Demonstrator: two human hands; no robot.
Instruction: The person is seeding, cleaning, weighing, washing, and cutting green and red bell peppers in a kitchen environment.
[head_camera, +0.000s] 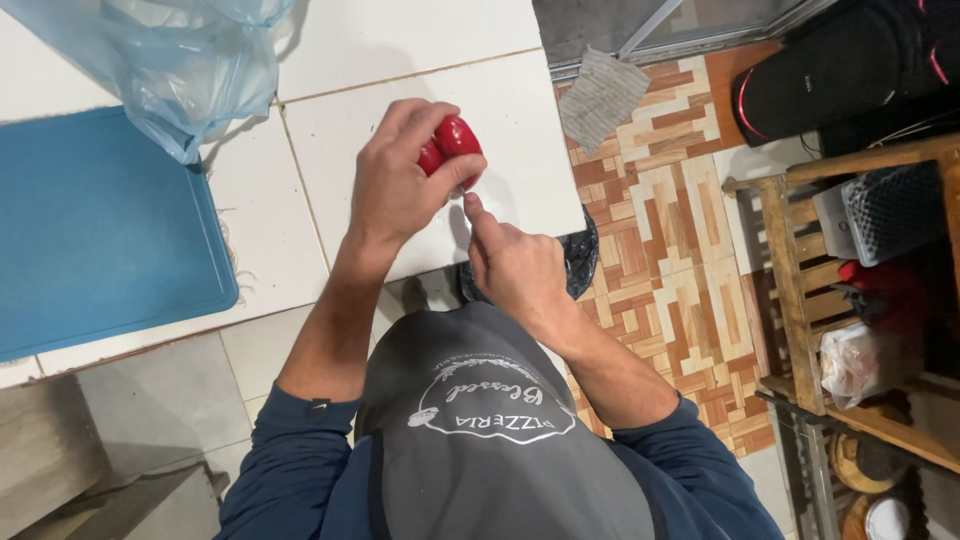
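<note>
1. Nearest to me is my grey apron (480, 420), and just in front of it my right hand (515, 268). This hand is almost closed, with only the forefinger stretched toward the red thing; it holds nothing that I can see.
2. Just beyond the right hand, my left hand (400, 190) is wrapped around a small red pepper (450, 140), glossy and round. Only its top shows between my thumb and fingers. It is above the white tiled counter (520, 110), near the counter's front edge.
3. I judge the pepper to be light and hollow, with a smooth skin that can slip. The wall should be firm but will crack if I squeeze hard, so I keep the grip around its body, not at the tip.
4. Below the counter's corner, under my right hand, a dark bin bag (582, 262) is partly hidden.
5. To the left of the pepper lies a blue cutting board (100, 230) on the counter.
6. Farther back, a thin blue plastic bag (180, 70) rests on the counter, touching the board's far corner.
</note>
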